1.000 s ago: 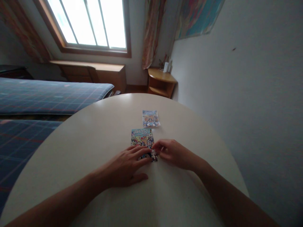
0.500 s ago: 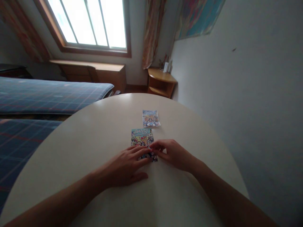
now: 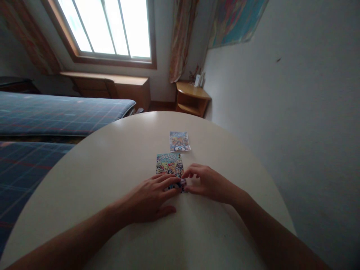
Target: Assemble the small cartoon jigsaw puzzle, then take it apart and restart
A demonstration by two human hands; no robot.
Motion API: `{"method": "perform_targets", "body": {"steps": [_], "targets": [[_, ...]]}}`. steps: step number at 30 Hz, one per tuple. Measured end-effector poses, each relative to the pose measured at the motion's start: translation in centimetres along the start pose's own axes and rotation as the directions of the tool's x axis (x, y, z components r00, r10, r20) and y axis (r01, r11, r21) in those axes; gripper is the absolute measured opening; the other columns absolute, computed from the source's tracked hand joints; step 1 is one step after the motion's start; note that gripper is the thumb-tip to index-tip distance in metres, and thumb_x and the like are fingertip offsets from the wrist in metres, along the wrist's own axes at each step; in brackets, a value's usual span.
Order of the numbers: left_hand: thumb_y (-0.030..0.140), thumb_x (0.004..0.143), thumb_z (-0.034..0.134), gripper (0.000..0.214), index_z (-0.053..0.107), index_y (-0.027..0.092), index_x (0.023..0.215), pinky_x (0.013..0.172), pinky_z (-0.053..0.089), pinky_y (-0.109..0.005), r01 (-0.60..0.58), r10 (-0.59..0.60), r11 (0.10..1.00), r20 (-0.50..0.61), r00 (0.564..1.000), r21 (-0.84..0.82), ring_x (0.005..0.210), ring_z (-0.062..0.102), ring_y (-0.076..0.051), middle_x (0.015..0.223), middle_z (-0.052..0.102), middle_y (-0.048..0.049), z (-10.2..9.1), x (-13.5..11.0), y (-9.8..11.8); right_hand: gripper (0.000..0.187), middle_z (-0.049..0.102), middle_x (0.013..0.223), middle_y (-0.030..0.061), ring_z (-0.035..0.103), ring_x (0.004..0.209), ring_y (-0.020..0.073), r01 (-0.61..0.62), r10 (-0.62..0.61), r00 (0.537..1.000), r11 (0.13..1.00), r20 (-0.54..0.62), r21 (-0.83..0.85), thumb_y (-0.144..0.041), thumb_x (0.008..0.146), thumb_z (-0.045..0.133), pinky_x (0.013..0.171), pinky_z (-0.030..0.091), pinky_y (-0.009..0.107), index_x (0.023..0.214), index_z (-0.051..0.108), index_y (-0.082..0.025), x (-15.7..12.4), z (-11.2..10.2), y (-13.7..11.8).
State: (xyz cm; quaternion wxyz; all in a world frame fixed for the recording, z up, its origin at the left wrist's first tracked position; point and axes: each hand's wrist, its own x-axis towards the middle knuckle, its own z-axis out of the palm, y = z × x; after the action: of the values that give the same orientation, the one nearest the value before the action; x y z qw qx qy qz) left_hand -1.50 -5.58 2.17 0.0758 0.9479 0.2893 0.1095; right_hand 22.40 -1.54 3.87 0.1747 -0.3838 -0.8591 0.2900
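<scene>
A colourful printed sheet (image 3: 169, 161) with small cartoon figures and blurred lettering at its top lies flat on the white round table (image 3: 112, 165). My left hand (image 3: 154, 197) rests over its lower part, fingers stretched out and apart, covering some of the print. At the sheet's lower right edge is my right hand (image 3: 201, 182), its thumb and forefinger parted with nothing visible between them. Whether those fingertips touch the paper, I cannot tell. Just beyond the sheet lies a smaller printed packet (image 3: 179, 141) with a blue cartoon face, apart from both hands.
To the left of the table are mattresses with a blue plaid cover (image 3: 56, 116). A wooden desk (image 3: 132, 80) stands under the window, and a corner shelf (image 3: 192, 90) holds a few small items. A white wall (image 3: 281, 112) runs along the right.
My right hand's thumb and forefinger, close together before, have spread apart at the sheet's right edge. My left hand and the packet have stayed in place.
</scene>
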Motion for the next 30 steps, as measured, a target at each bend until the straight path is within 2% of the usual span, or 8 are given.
{"method": "perform_targets", "body": {"steps": [4, 7, 12, 18, 21, 25, 28, 30], "targets": [[0.040, 0.090, 0.060, 0.050, 0.050, 0.021, 0.135, 0.110, 0.041, -0.049, 0.008, -0.009, 1.000, 0.024, 1.000, 0.026, 0.131, 0.048, -0.031, 0.144, 0.050, -0.0115, -0.1, 0.0, 0.1, 0.018, 0.069, 0.095, 0.0044, 0.063, 0.089, 0.0177, 0.034, -0.028, 0.998, 0.992, 0.055, -0.123, -0.026, 0.078, 0.077, 0.083, 0.048, 0.030, 0.095, 0.074, -0.022, 0.0, -0.2, 0.0], [0.041, 0.089, 0.060, 0.052, 0.049, 0.023, 0.136, 0.111, 0.039, -0.049, 0.008, -0.008, 1.000, 0.025, 1.000, 0.011, 0.132, 0.047, -0.031, 0.146, 0.049, -0.0100, 0.0, -0.1, 0.0, 0.012, 0.071, 0.091, 0.0045, 0.064, 0.085, 0.0167, 0.094, -0.083, 0.994, 0.980, 0.068, -0.177, -0.026, 0.084, 0.072, 0.081, 0.047, 0.028, 0.094, 0.077, -0.024, 0.1, -0.1, 0.3], [0.040, 0.088, 0.060, 0.054, 0.047, 0.023, 0.138, 0.112, 0.038, -0.050, 0.006, -0.005, 1.000, 0.020, 1.000, -0.017, 0.133, 0.046, -0.031, 0.146, 0.049, -0.0093, 0.1, -0.2, -0.2, 0.014, 0.072, 0.090, 0.0031, 0.064, 0.074, 0.0138, 0.218, -0.175, 0.973, 0.913, 0.152, -0.345, -0.029, 0.090, 0.064, 0.074, 0.045, 0.028, 0.097, 0.077, -0.027, -0.2, -0.4, -0.1], [0.038, 0.085, 0.063, 0.054, 0.049, 0.024, 0.136, 0.111, 0.039, -0.050, 0.002, -0.003, 0.998, -0.012, 1.000, -0.063, 0.131, 0.048, -0.031, 0.144, 0.050, -0.0098, 0.0, -0.2, -0.1, 0.018, 0.071, 0.094, 0.0101, 0.063, 0.084, 0.0230, 0.178, -0.118, 0.984, 0.736, 0.134, -0.654, -0.017, 0.088, 0.063, 0.074, 0.047, 0.035, 0.105, 0.070, -0.016, -1.3, 1.2, -2.9], [0.038, 0.085, 0.063, 0.056, 0.049, 0.024, 0.136, 0.112, 0.038, -0.049, 0.004, -0.004, 0.998, 0.001, 1.000, -0.055, 0.131, 0.048, -0.031, 0.145, 0.049, -0.0095, 0.0, -0.3, -0.1, 0.020, 0.070, 0.095, 0.0134, 0.063, 0.086, 0.0254, 0.137, -0.075, 0.990, 0.686, 0.118, -0.714, -0.012, 0.088, 0.061, 0.072, 0.048, 0.037, 0.107, 0.069, -0.010, -1.4, 2.4, -3.7], [0.036, 0.086, 0.062, 0.050, 0.051, 0.026, 0.134, 0.111, 0.038, -0.048, 0.011, -0.014, 0.997, -0.032, 0.999, -0.083, 0.130, 0.049, -0.029, 0.144, 0.051, -0.0075, 0.2, -0.2, -0.3, 0.015, 0.071, 0.093, 0.0119, 0.063, 0.084, 0.0225, 0.124, -0.060, 0.991, 0.718, 0.117, -0.685, -0.012, 0.089, 0.059, 0.074, 0.047, 0.034, 0.099, 0.070, -0.013, -1.2, 2.4, -3.6], [0.029, 0.092, 0.055, 0.033, 0.058, 0.028, 0.125, 0.108, 0.043, -0.043, 0.000, -0.009, 0.992, -0.072, 0.997, -0.127, 0.124, 0.055, -0.023, 0.135, 0.059, -0.0040, 0.5, -0.1, -1.0, 0.012, 0.071, 0.092, 0.0077, 0.063, 0.082, 0.0199, 0.156, -0.074, 0.984, 0.795, 0.161, -0.586, -0.018, 0.088, 0.062, 0.076, 0.046, 0.032, 0.094, 0.072, -0.018, -1.0, 1.2, -3.0], [0.025, 0.095, 0.050, 0.024, 0.063, 0.027, 0.115, 0.104, 0.047, -0.038, 0.036, -0.057, 0.987, -0.136, 0.989, -0.154, 0.118, 0.058, -0.020, 0.127, 0.064, -0.0029, 0.7, -0.1, -1.7, 0.011, 0.070, 0.092, 0.0057, 0.062, 0.080, 0.0180, 0.175, -0.096, 0.979, 0.845, 0.179, -0.506, -0.022, 0.088, 0.062, 0.077, 0.046, 0.031, 0.090, 0.073, -0.021, -0.9, 0.4, -2.5]]}}
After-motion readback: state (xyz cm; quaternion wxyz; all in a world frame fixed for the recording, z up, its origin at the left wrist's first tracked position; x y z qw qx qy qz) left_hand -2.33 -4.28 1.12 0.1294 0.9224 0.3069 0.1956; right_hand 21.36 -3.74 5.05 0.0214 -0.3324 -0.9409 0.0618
